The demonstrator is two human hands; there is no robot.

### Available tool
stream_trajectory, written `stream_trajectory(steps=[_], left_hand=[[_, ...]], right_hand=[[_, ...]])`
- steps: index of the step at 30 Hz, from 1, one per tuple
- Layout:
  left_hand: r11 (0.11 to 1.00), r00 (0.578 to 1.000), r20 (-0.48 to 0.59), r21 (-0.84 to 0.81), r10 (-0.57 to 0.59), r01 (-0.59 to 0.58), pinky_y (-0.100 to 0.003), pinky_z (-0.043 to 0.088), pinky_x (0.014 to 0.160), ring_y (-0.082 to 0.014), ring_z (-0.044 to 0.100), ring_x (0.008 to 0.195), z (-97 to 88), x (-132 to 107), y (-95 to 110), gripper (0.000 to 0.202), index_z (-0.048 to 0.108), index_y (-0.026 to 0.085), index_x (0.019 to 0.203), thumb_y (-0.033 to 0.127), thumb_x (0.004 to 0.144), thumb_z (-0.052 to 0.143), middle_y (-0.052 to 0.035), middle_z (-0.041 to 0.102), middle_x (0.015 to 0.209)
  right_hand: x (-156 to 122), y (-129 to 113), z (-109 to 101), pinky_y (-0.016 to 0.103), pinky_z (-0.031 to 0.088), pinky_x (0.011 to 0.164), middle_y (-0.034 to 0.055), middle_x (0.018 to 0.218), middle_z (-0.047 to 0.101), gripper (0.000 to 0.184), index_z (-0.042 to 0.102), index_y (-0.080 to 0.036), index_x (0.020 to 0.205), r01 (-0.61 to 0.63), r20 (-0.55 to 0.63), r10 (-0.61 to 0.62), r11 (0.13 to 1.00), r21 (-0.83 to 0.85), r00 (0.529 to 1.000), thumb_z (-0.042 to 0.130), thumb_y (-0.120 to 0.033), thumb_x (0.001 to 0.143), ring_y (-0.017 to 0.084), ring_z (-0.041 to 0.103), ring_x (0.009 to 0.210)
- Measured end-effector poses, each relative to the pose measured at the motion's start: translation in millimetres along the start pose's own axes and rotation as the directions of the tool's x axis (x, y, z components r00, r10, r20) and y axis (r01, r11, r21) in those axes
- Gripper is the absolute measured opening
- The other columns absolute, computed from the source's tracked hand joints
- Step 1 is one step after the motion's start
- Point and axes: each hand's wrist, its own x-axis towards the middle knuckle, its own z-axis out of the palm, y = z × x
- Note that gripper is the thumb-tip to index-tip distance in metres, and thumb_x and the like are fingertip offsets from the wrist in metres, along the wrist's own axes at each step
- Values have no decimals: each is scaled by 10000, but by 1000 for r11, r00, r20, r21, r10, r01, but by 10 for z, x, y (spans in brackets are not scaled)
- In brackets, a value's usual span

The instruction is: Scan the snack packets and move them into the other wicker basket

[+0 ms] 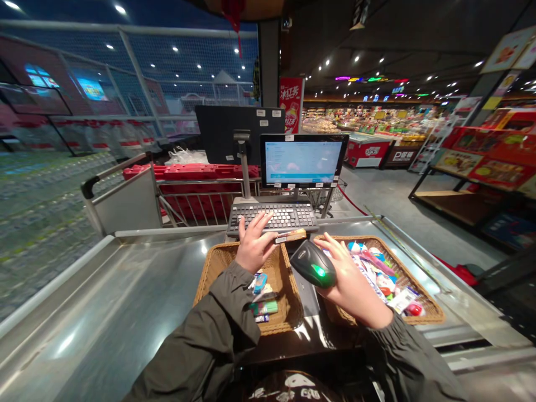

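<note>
My left hand (254,245) is above the left wicker basket (238,273), close to the front of the keyboard (288,215). Between its thumb and fingers it holds one end of a slim orange-and-brown packet (291,236); the printing is too small to read. My right hand (349,276) is closed around a black barcode scanner (313,263) with a green light glowing on its back. The scanner's head points toward the packet, a little apart from it. Several small packaged items (263,307) lie in the left basket, partly hidden by my left sleeve.
Beyond my right hand, a second wicker basket (435,318) holds several colourful packages. A lit checkout screen (304,162) stands behind the keyboard, beside another monitor (234,134) seen from its back. The metal counter (125,301) has raised edges. Stocked shelves (481,156) stand at right.
</note>
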Motion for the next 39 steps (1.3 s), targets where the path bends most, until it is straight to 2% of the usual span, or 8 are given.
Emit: stream_trajectory(steps=[12, 16, 20, 26, 34, 37, 39], left_hand=[[998, 996, 60, 22, -67, 66, -613, 65, 1173, -286, 360, 1411, -32, -169, -117, 90, 677, 231, 922, 261, 871, 609, -109, 478, 1475], [995, 986, 131, 34, -100, 96, -628, 73, 1167, -290, 372, 1404, -43, -343, -171, 93, 664, 222, 922, 267, 883, 593, -116, 474, 1477], [990, 967, 211, 41, -142, 136, -646, 90, 1156, -297, 379, 1399, -69, -575, -232, 81, 656, 217, 922, 256, 871, 607, -122, 478, 1472], [985, 932, 319, 49, -171, 164, -662, 110, 1148, -304, 382, 1396, -100, -867, -330, 87, 660, 216, 903, 275, 849, 626, -123, 469, 1480], [974, 862, 456, 55, -220, 220, -695, 109, 1129, -308, 415, 1373, -67, -1108, -412, 66, 667, 220, 881, 253, 830, 642, -109, 479, 1475], [967, 812, 534, 45, -236, 252, -713, 96, 1119, -313, 430, 1358, 1, -1209, -427, 74, 674, 224, 875, 257, 810, 663, -102, 491, 1466], [958, 760, 599, 45, -253, 283, -713, 85, 1118, -312, 435, 1353, 63, -1281, -437, 83, 677, 224, 863, 260, 789, 687, -94, 504, 1456]], right_hand=[[74, 1, 78, 659, 231, 1138, 172, 1412, 500, 511, 580, -164, 1227, -16, -16, 17, 999, 29, 1000, 583, -185, 716, 384, 292, 1433], [84, 66, 149, 664, 242, 1129, 168, 1395, 513, 503, 594, -173, 1206, -59, -8, 60, 997, 53, 998, 591, -192, 704, 394, 305, 1424], [56, 140, 229, 664, 253, 1123, 169, 1400, 508, 562, 542, -173, 1277, -100, 3, 100, 992, 77, 995, 588, -205, 719, 391, 313, 1421], [32, 247, 351, 648, 270, 1121, 167, 1400, 511, 597, 502, -177, 1316, -83, -2, 84, 994, 72, 996, 596, -213, 727, 386, 337, 1409], [60, 251, 447, 664, 278, 1109, 148, 1391, 519, 565, 518, -199, 1300, -71, 17, 69, 993, 89, 997, 609, -243, 745, 398, 345, 1401], [72, 236, 480, 653, 282, 1114, 146, 1387, 518, 541, 529, -196, 1289, -53, 20, 51, 994, 96, 999, 614, -259, 759, 386, 344, 1403], [80, 230, 499, 645, 290, 1114, 144, 1385, 520, 537, 533, -196, 1289, -44, 24, 42, 994, 99, 999, 618, -262, 763, 378, 340, 1407]])
